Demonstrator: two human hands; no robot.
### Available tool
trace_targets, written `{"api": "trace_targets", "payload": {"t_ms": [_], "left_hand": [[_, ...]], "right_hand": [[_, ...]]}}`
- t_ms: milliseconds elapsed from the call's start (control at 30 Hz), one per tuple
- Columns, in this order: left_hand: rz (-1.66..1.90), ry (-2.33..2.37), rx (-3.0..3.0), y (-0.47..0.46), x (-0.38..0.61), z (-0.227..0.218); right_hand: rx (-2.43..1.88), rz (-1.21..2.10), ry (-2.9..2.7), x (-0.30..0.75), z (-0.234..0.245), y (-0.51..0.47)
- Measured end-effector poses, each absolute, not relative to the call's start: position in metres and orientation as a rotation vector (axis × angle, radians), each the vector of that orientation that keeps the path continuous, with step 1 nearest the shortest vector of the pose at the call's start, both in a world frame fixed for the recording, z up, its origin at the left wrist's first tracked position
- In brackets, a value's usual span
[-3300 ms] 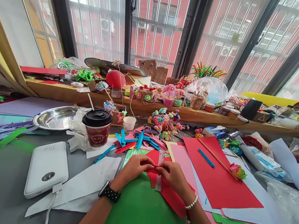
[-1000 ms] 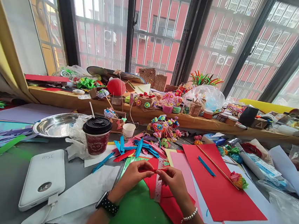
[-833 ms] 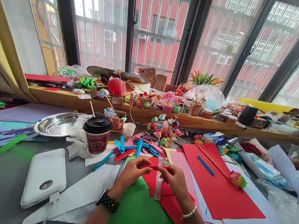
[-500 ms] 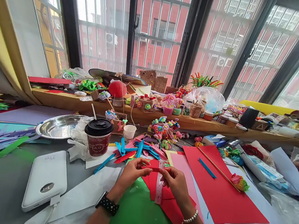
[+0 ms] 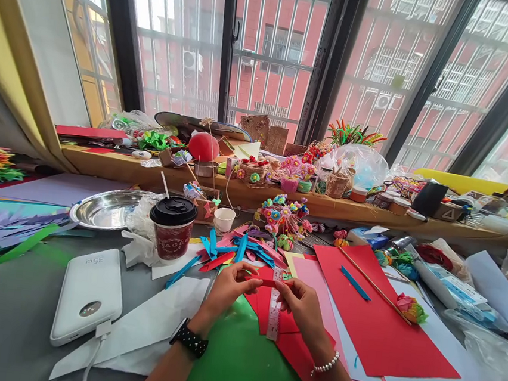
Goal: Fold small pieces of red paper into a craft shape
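Red paper strip [image 5: 267, 283] stretches level between two hands just above a clear ruler [image 5: 274, 312] lying on red paper scraps and a green sheet [image 5: 237, 362]. Left hand [image 5: 225, 288] (black watch on its wrist) pinches one end with curled fingers; right hand [image 5: 303, 306], wearing a bead bracelet, pinches the other. A white power bank [image 5: 89, 294] and lidded coffee cup [image 5: 172, 227] sit to the left.

One head-worn camera looks forward and down, close over the cluttered table [image 5: 8, 316].
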State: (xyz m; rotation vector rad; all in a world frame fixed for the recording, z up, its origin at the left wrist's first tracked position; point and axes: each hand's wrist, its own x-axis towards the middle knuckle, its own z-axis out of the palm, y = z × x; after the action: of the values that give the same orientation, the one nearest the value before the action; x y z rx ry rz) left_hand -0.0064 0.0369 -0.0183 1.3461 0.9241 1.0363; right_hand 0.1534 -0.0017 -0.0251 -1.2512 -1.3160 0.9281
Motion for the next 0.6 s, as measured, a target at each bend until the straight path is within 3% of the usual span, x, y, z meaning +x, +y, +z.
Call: {"api": "trace_targets", "payload": {"t_ms": [267, 600], "left_hand": [[1.078, 0.941, 1.333, 0.0348, -0.0048, -0.0186], [1.096, 0.834, 1.277, 0.0306, -0.0045, -0.0098]], "right_hand": [[-1.206, 0.936, -1.275, 0.1532, -0.0250, -0.0030], [-1.086, 1.298, -1.247, 0.1475, -0.0267, -0.0055]]}}
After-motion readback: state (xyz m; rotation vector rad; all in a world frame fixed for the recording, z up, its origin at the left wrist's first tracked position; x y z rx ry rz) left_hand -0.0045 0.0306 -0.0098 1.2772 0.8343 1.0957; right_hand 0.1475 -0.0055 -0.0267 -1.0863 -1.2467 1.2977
